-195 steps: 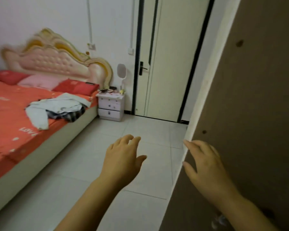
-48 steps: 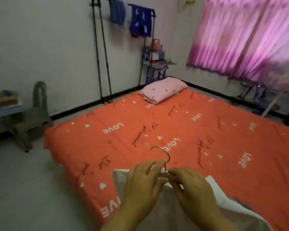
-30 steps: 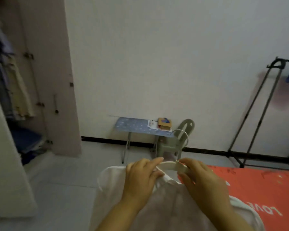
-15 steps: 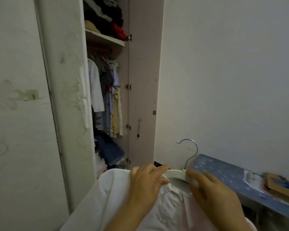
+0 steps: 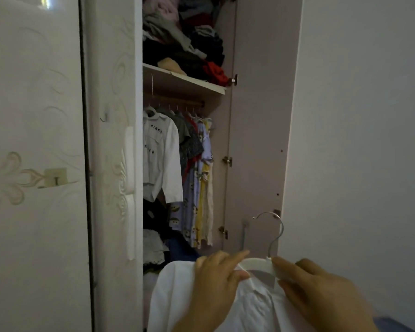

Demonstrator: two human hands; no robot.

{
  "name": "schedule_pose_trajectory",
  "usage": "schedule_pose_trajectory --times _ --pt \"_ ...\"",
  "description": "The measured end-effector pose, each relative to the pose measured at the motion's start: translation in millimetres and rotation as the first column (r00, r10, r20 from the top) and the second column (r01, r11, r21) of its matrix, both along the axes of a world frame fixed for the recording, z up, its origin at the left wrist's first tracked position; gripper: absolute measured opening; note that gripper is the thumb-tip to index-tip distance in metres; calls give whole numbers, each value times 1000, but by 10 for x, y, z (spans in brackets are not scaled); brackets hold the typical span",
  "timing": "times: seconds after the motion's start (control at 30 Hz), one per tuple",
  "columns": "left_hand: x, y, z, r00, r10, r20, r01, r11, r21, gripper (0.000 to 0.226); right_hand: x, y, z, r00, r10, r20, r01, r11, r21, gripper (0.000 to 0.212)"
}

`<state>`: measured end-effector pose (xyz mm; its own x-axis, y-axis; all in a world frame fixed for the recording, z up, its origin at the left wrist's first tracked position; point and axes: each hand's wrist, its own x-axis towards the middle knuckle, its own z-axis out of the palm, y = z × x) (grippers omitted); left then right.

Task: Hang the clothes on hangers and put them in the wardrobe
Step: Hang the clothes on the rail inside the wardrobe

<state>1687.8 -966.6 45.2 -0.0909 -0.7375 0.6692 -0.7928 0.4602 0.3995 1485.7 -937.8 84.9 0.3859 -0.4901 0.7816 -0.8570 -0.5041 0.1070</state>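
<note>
White shirt [image 5: 201,295] sat on hanger [image 5: 256,262] at 6 o'clock. Left hand [image 5: 216,281] and right hand [image 5: 321,291] both pinched the hanger at the collar. Remaining: hook onto wardrobe rail [image 5: 177,103], 12 o'clock.

Shirt [image 5: 173,295] on hanger [image 5: 256,261], before wardrobe [image 5: 110,212]

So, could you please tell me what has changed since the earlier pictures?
The left hand and right hand, empty at first, took hold of the hanger carrying the white shirt over the bed, then brought it round to the open wardrobe. Since then the grip on the hanger is unchanged.
</note>
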Motion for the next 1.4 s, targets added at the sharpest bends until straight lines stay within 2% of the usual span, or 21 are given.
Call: schedule_pose_trajectory --times 0.1,0.23,0.3,0.37,0.47,0.57,0.63,0.77,0.9,1.03,1.13,1.23,1.3,1.4 --pt "147 -645 130 998 44 -38 -45 999 -15 36 129 -714 141 998 59 -13 -60 992 -112 27" --pt "371 -1443 245 989 140 -50 -143 987 -75 36 367 -1637 276 989 143 -48 -148 980 -136 35" --pt "486 -1842 329 978 198 -64 -204 974 -97 36 508 -2079 353 984 150 -92 -163 974 -158 24" --pt "616 -2193 412 962 263 -77 -270 957 -106 36 658 -2500 427 972 211 -104 -224 965 -137 34" --pt "829 -2621 583 936 336 -110 -348 928 -133 37 912 -3077 635 947 282 -155 -305 940 -152 29" --pt "1100 -3051 758 897 418 -143 -437 886 -152 39 1230 -3661 825 918 351 -184 -375 919 -119 47" --pt "1289 -3297 870 876 455 -159 -477 866 -149 40 1466 -3959 977 905 374 -203 -392 919 -51 51" --pt "1728 -3757 1001 845 519 -130 -534 833 -143 47 1987 -4673 1077 903 360 -236 -374 927 -14 49" --pt "2295 -4202 1204 784 615 -86 -619 763 -185 53 2500 -5295 1249 917 334 -219 -350 936 -37 46" --pt "2944 -4634 1449 740 668 -73 -665 712 -228 55 3054 -5843 1424 909 367 -196 -368 929 35 44" --pt "3418 -4926 1681 651 759 0 -736 631 -247 56 3482 -6193 1569 909 374 -183 -376 926 25 42" --pt "3902 -5138 1932 482 873 78 -825 482 -295 56 3897 -6506 1690 909 391 -144 -395 919 -2 39" --pt "4194 -5235 2107 384 915 125 -845 403 -351 56 4162 -6694 1806 903 405 -144 -410 912 -5 37" --pt "4588 -5346 2407 289 944 160 -837 331 -437 56 4585 -6953 2018 884 446 -138 -453 891 -27 33"
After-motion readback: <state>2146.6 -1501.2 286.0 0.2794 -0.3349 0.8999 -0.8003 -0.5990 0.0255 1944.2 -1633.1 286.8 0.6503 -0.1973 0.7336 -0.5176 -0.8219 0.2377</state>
